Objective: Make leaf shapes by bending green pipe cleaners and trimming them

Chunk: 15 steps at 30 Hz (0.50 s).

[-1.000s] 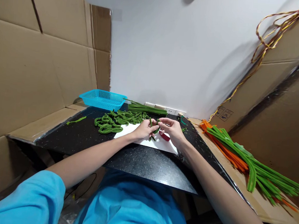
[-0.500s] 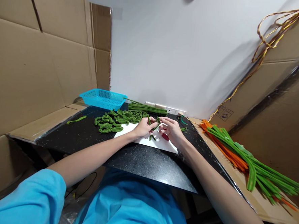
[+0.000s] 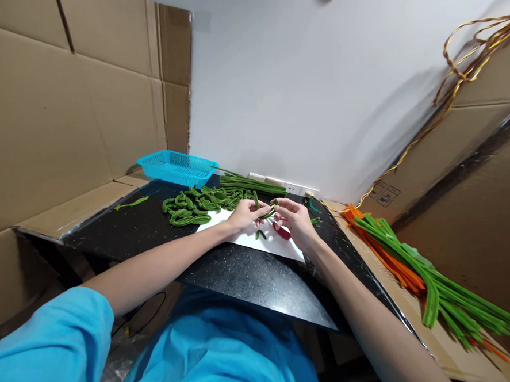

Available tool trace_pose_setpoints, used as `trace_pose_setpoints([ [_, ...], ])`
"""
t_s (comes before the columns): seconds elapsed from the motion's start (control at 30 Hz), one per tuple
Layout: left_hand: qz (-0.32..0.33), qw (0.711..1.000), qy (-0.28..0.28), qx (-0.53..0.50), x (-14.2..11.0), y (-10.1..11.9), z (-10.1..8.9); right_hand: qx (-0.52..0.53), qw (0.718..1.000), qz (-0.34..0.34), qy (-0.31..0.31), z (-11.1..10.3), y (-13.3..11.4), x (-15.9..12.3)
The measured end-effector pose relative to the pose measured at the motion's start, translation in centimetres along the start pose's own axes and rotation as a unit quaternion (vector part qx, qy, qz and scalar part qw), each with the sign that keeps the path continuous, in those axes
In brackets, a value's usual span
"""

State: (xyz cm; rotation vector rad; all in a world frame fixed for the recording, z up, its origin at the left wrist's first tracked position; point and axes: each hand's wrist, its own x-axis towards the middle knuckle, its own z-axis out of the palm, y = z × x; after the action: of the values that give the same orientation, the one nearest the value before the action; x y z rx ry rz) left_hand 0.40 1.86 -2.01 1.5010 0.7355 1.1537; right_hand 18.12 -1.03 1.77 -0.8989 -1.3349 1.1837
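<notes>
My left hand [image 3: 243,216] pinches a bent green pipe cleaner [image 3: 269,212] between thumb and fingers above a white sheet [image 3: 239,238]. At the other end of that piece, my right hand [image 3: 294,217] has its thumb and forefinger closed on it. A red-handled tool [image 3: 282,231] lies on the sheet under my right hand; its working end is partly hidden. Below the fingers rests a short bent green offcut [image 3: 261,234]. Left of my left hand is a heap of looped green pipe cleaners [image 3: 189,208].
A blue plastic basket [image 3: 176,169] stands at the back left, beside a bundle of straight green stems [image 3: 253,184]. Green and orange pipe cleaners [image 3: 406,263] lie on cardboard at the right. Wall sockets [image 3: 294,189] and twisted wire [image 3: 406,151] sit behind.
My right fingers have closed in on the end of the bent pipe cleaner. The red-handled tool shows more below my right hand. The view has shifted slightly.
</notes>
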Motion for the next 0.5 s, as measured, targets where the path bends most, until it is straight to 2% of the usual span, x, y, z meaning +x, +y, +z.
trace_pose_setpoints([
  [0.27, -0.037, 0.995, 0.069, -0.059, 0.06, 0.60, -0.59, -0.004, 1.000, -0.003, 0.012, -0.24, 0.00, 0.19],
  [0.4, -0.046, 0.995, 0.068, -0.056, 0.02, 0.62, -0.57, -0.013, 1.000, -0.003, 0.008, -0.33, 0.10, 0.20],
  [0.5, -0.053, 0.997, 0.047, -0.039, -0.06, 0.52, -0.50, -0.024, 1.000, -0.007, -0.001, -0.30, 0.08, 0.12],
])
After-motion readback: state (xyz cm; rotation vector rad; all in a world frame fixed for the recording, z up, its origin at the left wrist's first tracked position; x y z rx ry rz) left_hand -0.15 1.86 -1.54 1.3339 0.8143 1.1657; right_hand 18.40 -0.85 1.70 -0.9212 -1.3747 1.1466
